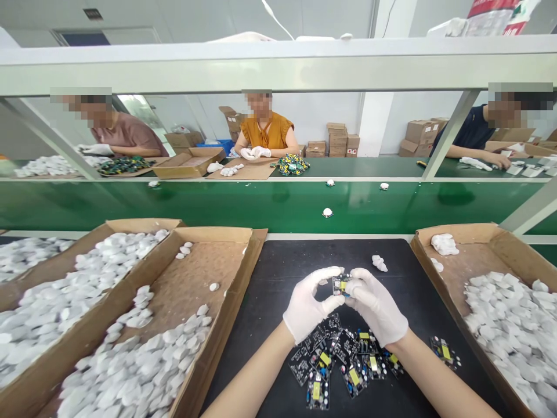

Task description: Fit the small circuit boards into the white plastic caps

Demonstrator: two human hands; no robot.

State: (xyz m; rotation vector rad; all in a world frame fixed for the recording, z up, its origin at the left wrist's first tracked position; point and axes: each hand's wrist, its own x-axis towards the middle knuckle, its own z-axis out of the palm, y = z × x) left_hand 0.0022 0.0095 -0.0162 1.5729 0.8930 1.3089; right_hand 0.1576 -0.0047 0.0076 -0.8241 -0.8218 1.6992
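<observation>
Between my two white-gloved hands is a small black circuit board (342,284) with a yellow-topped part, raised above the black mat. My left hand (311,302) grips its left side, thumb and fingers closed at the edges. On the right side, my right hand (378,305) has its fingers closed on the same board; its fingertips cover part of it. A loose pile of similar circuit boards (354,377) lies below my hands, some face up with yellow parts, some turned over. A crumpled white lump (379,263) rests on the mat beyond my right hand.
Cardboard trays (256,244) of white pieces (143,371) stand at left, another tray (420,249) at right. Behind runs a green conveyor belt (243,206) carrying a few small white-topped items. A shelf beam (278,72) crosses above. Three co-workers sit opposite. One board (444,351) lies apart.
</observation>
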